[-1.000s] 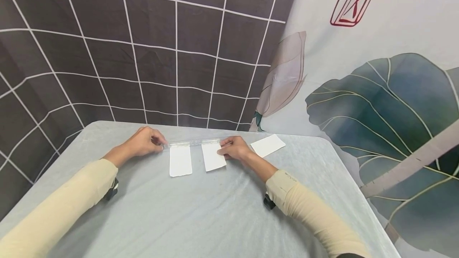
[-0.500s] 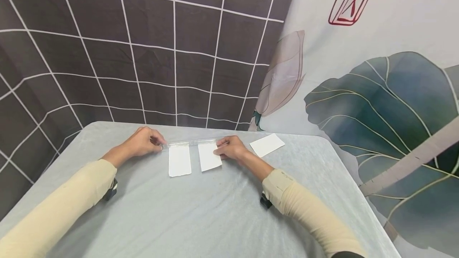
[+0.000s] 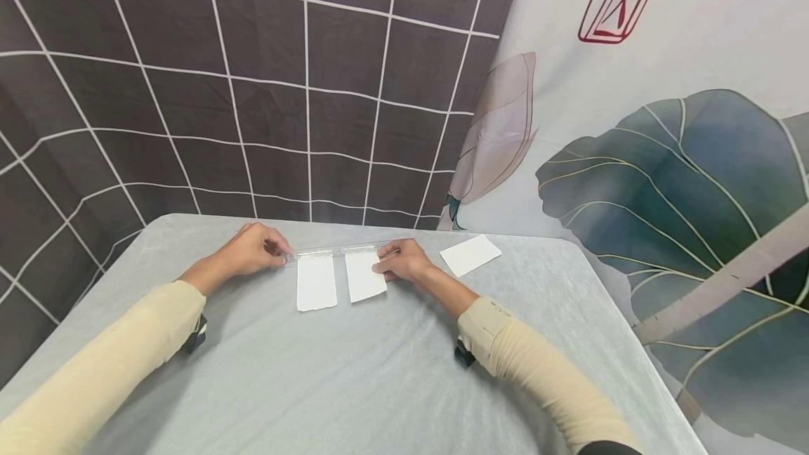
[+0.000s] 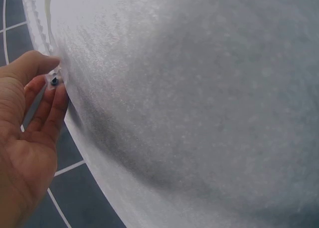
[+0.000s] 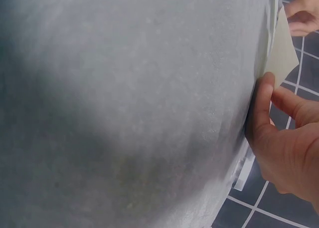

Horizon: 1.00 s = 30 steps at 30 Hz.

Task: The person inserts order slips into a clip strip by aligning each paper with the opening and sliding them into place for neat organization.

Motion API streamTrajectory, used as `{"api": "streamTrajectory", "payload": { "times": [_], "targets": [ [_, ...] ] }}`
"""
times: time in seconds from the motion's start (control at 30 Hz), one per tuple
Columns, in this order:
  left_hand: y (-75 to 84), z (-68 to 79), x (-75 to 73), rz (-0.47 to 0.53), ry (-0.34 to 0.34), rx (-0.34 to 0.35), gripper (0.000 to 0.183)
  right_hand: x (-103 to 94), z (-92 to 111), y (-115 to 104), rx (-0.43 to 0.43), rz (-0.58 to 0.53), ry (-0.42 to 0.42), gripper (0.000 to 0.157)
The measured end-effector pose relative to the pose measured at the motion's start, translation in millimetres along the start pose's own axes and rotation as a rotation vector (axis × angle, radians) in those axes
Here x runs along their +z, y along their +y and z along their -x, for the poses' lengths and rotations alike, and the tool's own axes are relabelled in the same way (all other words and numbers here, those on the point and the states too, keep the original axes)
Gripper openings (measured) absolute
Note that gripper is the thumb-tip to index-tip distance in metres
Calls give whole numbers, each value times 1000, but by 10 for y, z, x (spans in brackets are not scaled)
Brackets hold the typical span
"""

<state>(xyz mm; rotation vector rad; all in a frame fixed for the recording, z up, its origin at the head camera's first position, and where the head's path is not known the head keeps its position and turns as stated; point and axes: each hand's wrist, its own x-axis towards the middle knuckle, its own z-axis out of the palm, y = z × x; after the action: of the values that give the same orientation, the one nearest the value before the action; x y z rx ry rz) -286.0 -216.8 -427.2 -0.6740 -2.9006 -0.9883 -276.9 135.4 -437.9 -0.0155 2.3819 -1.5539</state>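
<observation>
Thumb and fingers of my left hand (image 3: 255, 250) pinch the left end of a long clear plastic strip (image 3: 340, 252). In the left wrist view, a small dark dot shows on that end of the strip (image 4: 54, 81), between the fingertips. One white card (image 3: 317, 285) hangs down from the strip's lower edge toward me. To its right is a second white card (image 3: 363, 281), its top edge at the strip and its right edge pinched by my right hand (image 3: 407, 260). The right wrist view shows this card (image 5: 283, 53) rising at a slant from the fingertips.
A third white card (image 3: 470, 255) lies askew to the right of my right hand. Everything sits near the back edge of a table with a pale grey cloth (image 3: 354, 378). Behind it hang a dark gridded curtain (image 3: 265, 104) and a leaf-patterned cloth (image 3: 632, 181).
My right hand has slid a little to the left with the second card, narrowing the gap to the first card. The left hand and the first card hold almost the same place.
</observation>
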Motion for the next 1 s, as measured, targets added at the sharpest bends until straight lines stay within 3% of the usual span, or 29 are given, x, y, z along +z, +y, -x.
{"api": "streamTrajectory", "payload": {
  "times": [1.0],
  "targets": [
    [-17,-13,0,-13,-3,13,16,121,5,-57,-15,5,-2,38]
  ]
}}
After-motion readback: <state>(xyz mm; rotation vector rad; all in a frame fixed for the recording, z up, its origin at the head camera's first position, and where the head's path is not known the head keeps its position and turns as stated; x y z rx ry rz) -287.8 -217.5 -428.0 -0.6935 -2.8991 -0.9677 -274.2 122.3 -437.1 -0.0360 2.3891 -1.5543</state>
